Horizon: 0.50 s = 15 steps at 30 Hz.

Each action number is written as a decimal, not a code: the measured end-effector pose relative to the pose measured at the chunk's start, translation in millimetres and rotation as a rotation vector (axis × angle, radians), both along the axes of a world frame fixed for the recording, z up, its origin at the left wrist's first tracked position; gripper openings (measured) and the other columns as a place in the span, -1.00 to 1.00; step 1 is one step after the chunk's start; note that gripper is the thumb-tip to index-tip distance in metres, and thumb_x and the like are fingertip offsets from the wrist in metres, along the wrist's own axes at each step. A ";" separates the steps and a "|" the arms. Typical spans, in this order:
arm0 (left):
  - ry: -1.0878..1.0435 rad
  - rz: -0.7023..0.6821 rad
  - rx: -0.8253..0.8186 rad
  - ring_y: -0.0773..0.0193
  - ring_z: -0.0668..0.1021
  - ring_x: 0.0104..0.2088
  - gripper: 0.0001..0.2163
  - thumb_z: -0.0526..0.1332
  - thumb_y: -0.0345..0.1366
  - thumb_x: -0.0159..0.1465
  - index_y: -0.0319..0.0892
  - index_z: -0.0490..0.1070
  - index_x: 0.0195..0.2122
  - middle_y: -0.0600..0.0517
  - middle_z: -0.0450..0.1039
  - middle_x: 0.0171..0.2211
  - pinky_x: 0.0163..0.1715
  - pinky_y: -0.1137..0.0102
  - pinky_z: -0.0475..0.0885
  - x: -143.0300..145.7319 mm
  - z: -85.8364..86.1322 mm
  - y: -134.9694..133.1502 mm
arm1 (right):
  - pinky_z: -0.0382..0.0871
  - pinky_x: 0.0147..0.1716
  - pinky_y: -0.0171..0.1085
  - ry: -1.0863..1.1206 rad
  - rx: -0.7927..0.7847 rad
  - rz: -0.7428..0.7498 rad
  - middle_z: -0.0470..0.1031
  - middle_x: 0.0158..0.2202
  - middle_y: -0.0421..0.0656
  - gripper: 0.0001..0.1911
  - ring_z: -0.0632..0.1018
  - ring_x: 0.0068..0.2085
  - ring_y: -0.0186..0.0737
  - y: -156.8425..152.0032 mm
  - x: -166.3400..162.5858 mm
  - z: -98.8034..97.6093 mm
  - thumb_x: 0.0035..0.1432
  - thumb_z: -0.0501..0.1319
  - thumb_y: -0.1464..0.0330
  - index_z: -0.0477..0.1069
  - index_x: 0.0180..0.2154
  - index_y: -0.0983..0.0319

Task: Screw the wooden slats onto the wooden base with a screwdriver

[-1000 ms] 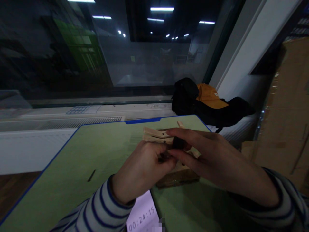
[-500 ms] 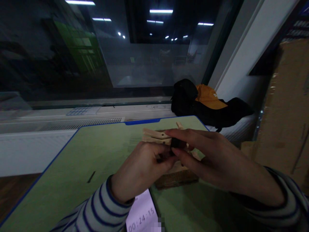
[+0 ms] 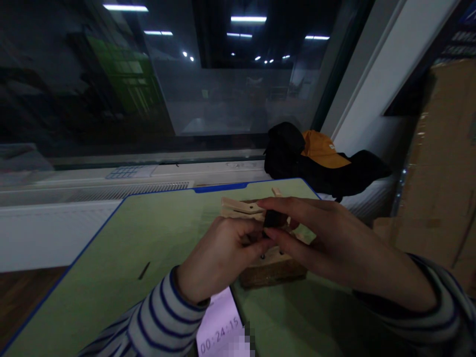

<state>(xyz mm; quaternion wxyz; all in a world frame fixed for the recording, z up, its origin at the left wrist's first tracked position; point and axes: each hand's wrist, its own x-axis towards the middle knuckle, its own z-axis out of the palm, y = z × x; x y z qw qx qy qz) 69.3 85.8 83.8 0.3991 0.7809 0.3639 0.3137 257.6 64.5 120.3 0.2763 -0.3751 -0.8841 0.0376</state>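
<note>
Dark piece (image 3: 272,218) held, frame centre

I note the left hand (image 3: 221,255), fingertips pinched, contents hidden; beyond, the right hand (image 3: 322,233) grips the dark piece, visible long axis near-vertical, lower end finger-covered, over the wooden block (image 3: 275,274).

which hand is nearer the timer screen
The left hand: its striped cuff partly hides the screen; the right hand, pinching the black piece, is farther away.

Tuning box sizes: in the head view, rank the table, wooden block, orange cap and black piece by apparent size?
Largest to smallest, by visible area:
1. Table
2. Wooden block, partly hidden
3. Orange cap, farther away
4. Black piece, partly hidden
</note>
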 end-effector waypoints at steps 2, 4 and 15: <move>0.010 -0.011 0.011 0.36 0.54 -0.42 -0.88 0.22 -0.34 0.25 -0.18 0.54 -0.38 0.11 0.55 -0.46 -0.43 0.52 0.37 -0.3 0.3 0.1 | 0.36 -0.05 -0.48 0.014 -0.005 0.016 0.50 0.03 -0.26 -0.56 0.51 -0.01 -0.45 0.1 0.0 -0.7 0.24 0.14 0.38 0.21 0.16 0.18; 0.012 -0.024 0.021 0.36 0.54 -0.40 -0.88 0.21 -0.34 0.25 -0.18 0.54 -0.37 0.11 0.56 -0.43 -0.41 0.52 0.38 -0.6 0.1 0.4 | 0.36 -0.04 -0.48 0.021 -0.010 0.033 0.49 0.04 -0.27 -0.55 0.51 -0.01 -0.45 0.6 0.1 -1.6 0.25 0.12 0.40 0.20 0.17 0.16; 0.031 -0.003 0.002 0.35 0.57 -0.36 -0.87 0.19 -0.36 0.24 -0.18 0.55 -0.34 0.12 0.58 -0.39 -0.36 0.51 0.40 0.0 -1.1 -0.8 | 0.36 -0.07 -0.48 -0.004 0.010 0.008 0.52 -0.02 -0.23 -0.65 0.53 -0.07 -0.44 3.5 -2.9 -0.1 0.27 0.11 0.37 0.27 0.09 0.21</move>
